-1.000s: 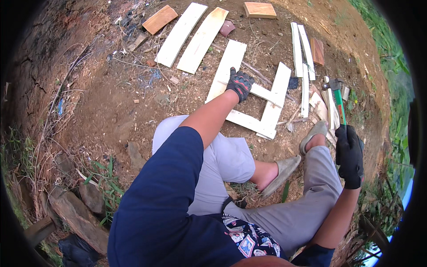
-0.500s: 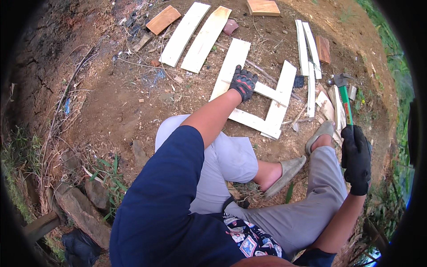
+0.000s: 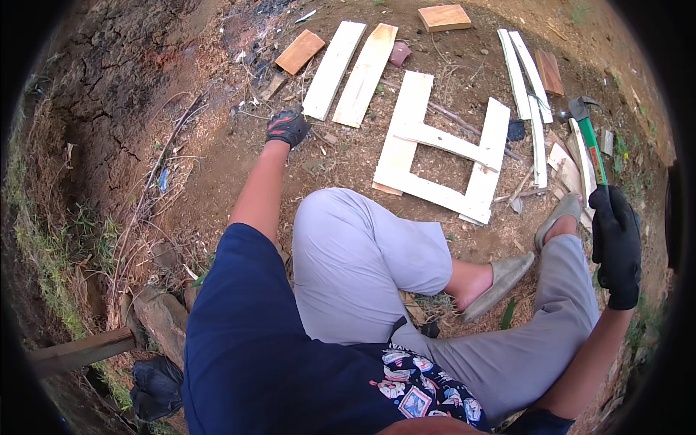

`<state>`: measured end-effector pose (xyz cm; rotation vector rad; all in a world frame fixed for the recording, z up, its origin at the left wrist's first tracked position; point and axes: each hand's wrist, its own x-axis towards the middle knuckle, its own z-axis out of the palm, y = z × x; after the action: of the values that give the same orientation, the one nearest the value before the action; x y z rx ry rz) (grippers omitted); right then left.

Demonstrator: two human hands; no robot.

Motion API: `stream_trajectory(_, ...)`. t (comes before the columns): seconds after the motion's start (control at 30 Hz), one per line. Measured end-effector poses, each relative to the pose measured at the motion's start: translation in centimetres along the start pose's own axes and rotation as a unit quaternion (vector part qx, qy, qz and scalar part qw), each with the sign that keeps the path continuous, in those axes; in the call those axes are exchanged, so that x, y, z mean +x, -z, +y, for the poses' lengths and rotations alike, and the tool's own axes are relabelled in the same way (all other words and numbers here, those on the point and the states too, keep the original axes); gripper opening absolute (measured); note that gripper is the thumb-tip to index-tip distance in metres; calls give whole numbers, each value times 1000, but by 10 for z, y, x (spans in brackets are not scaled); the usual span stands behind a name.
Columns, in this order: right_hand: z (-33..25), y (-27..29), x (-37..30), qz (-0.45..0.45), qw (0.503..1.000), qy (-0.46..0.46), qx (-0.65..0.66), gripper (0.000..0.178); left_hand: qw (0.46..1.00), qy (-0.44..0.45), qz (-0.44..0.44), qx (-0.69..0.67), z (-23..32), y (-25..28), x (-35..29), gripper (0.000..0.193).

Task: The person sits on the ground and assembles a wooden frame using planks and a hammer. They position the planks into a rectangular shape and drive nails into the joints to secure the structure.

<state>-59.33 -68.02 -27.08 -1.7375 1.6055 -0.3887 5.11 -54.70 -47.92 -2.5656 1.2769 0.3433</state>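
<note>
Moved: left hand (image 3: 288,129), off the wooden frame (image 3: 428,190), now just beside the near end of two loose boards (image 3: 333,69)
Ground (image 3: 196,170): brown dirt, outdoors, chip-strewn, grass (image 3: 43,275) at the left rim
Frame: four pale planks, lying flat beyond the knees
Boards: pale, side by side, left of the frame
Hammer (image 3: 594,148): green handle, head upward, right hand (image 3: 616,246) closed round it
Left grip: gloved, partly curled; whether anything is held, cannot tell

Green hammer handle (image 3: 593,149), perhaps red-marked
</note>
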Motion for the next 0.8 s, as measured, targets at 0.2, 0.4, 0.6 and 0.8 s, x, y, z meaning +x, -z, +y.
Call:
stream_trajectory(0.2,2,11,-6,-9,998,-61,9,27,998,56,-38,5,-54,-48,-20,72)
stream_trajectory(0.4,12,11,-3,-18,998,-60,-4,27,996,92,-10,13,-39,-70,-7,61)
stream_trajectory(0.6,10,23,-10,-2,998,-52,-25,28,993,107,-40,10,-16,-83,28,52)
stream_trajectory(0.8,18,12,-2,-36,999,-24,-28,30,992,109,-54,-28,-49,-74,14,46)
